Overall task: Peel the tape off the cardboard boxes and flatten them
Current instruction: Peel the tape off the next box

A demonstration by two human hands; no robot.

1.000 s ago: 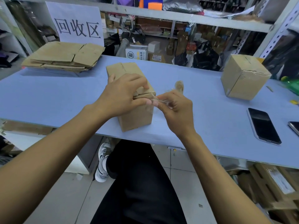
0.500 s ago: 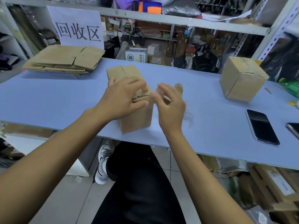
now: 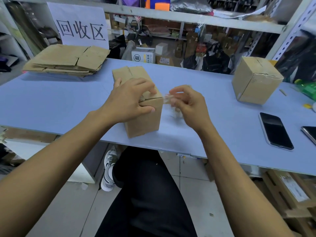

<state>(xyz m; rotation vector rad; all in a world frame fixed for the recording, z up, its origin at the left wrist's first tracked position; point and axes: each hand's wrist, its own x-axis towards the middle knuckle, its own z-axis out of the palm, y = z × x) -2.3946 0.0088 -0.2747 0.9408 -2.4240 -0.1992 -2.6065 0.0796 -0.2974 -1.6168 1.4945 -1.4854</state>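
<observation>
My left hand (image 3: 130,100) grips box (image 3: 136,100) at tabletop (image 3: 51,100) centre. My right hand (image 3: 186,103), at 3 o'clock of box, pinches crumpled tape (image 3: 168,98), now pulled clear of top seam. Seam freed: flattening next. Second box (image 3: 256,81) at 2 o'clock, untouched.

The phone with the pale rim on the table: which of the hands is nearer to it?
Right. The right hand is left of the phone, apart from it; the left hand rests on the box further left.

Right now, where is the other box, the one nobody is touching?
In the head view, the untouched box sits far right on the blue table, beyond the black phone and right of the right hand.
</observation>
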